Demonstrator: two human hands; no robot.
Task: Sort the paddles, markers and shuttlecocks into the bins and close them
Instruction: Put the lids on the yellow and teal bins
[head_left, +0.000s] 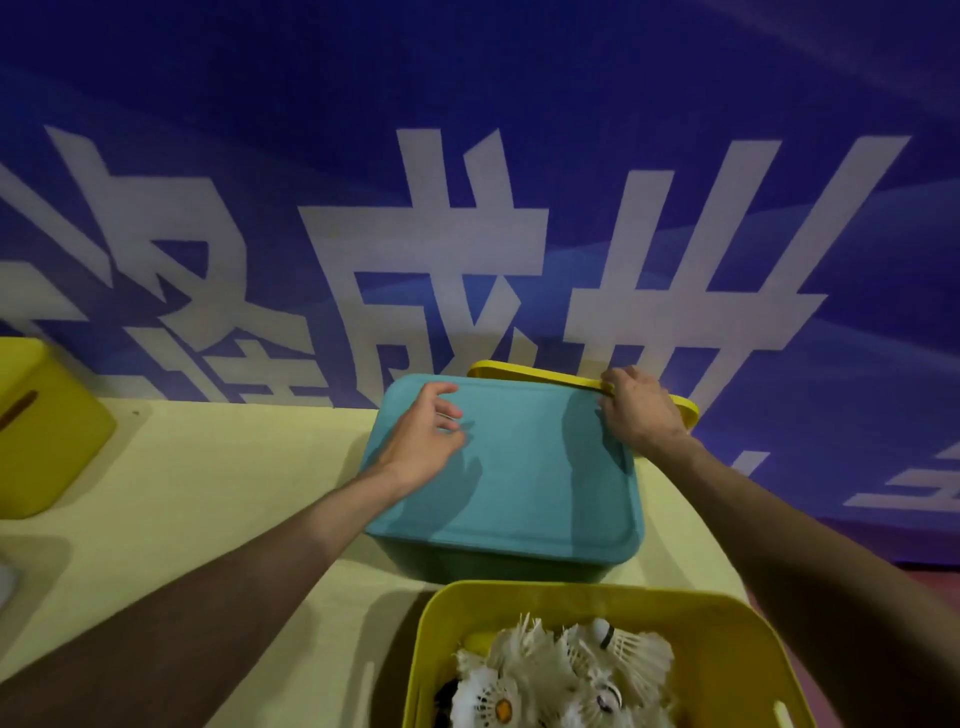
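A teal bin (514, 564) stands in the middle of the table with its teal lid (524, 478) on. My left hand (423, 436) hovers over the lid's far left part, fingers loosely curled and holding nothing. My right hand (636, 408) grips the near edge of a yellow lid (524, 373) that lies behind the teal bin, against the banner. Closest to me is an uncovered yellow bin (727, 654) holding several white feather shuttlecocks (566, 670). No paddles or markers are in view.
A closed yellow bin (47, 441) with a dark slot in its lid stands at the table's left edge. A blue banner with large white characters (467, 234) rises right behind the pale yellow table (208, 493). Reddish floor (919, 577) shows to the right.
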